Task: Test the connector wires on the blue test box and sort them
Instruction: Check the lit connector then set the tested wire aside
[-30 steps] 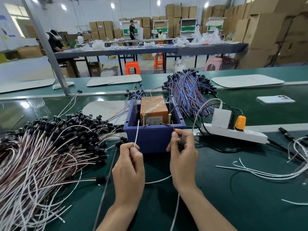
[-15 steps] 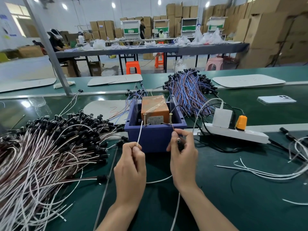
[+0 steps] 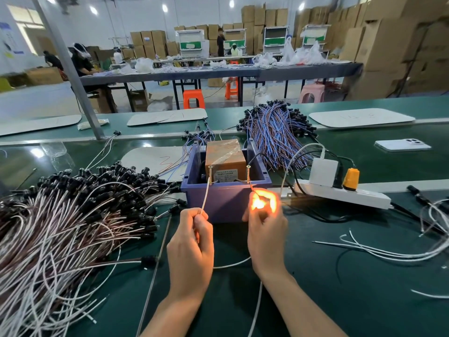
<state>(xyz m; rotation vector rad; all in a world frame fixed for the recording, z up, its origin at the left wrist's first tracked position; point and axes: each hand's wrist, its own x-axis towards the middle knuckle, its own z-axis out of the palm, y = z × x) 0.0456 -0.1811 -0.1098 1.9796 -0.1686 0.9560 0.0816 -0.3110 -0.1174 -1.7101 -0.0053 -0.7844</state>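
The blue test box (image 3: pixel 226 199) sits mid-table with an orange unit (image 3: pixel 224 158) inside and two brass screws on its front rim. My left hand (image 3: pixel 192 249) pinches a white wire (image 3: pixel 206 197) whose tip touches the left screw (image 3: pixel 210 173). My right hand (image 3: pixel 266 227) grips the wire's connector end, whose lamp (image 3: pixel 258 203) glows bright orange between my fingers; a thin lead runs from it to the right screw (image 3: pixel 248 172). A big heap of white and brown connector wires (image 3: pixel 73 215) lies left. Blue and red wires (image 3: pixel 274 135) are piled behind the box.
A white power strip (image 3: pixel 345 193) with a white adapter and an orange plug lies right of the box. Loose white wires (image 3: pixel 393 251) trail at the right. A white phone (image 3: pixel 402 145) rests at the far right. A thin metal rod (image 3: pixel 158 259) lies beside my left hand.
The wire tips have come onto the two screws and the lamp in my right hand has lit up orange. Both hands stayed almost in place.
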